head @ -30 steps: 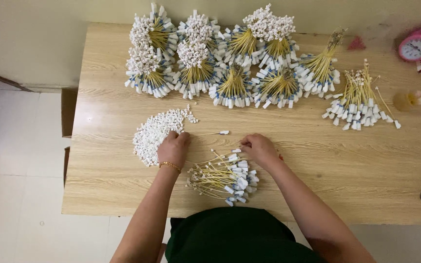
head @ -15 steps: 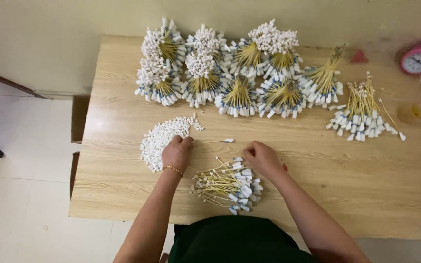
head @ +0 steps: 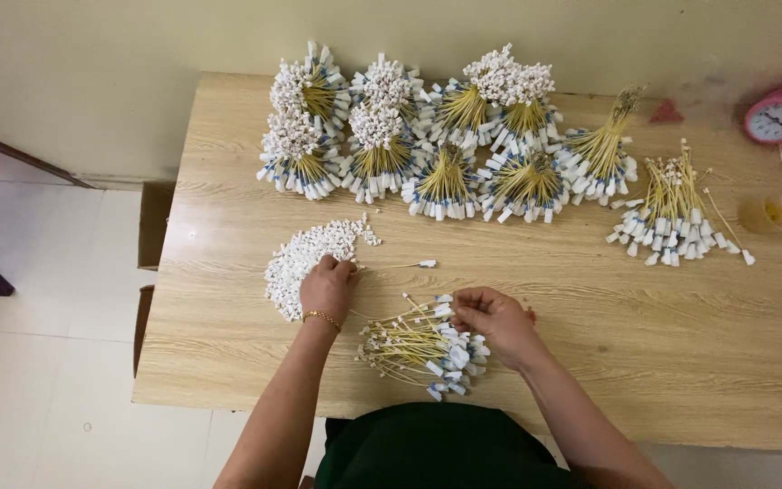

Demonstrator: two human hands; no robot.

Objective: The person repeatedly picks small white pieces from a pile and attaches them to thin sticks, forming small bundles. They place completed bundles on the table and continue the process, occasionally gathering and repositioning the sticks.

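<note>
Her left hand (head: 326, 288) pinches into the pile of small white caps (head: 305, 258) at centre left. Her right hand (head: 492, 323) grips one yellow stick from the loose bunch (head: 423, 346) below centre. Better to lift one cap cleanly and hold the stick steady near its tip.

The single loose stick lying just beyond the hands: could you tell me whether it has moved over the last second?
No. The single stick keeps its place just right of the pile of small white pieces; only the camera view shifted.
</note>
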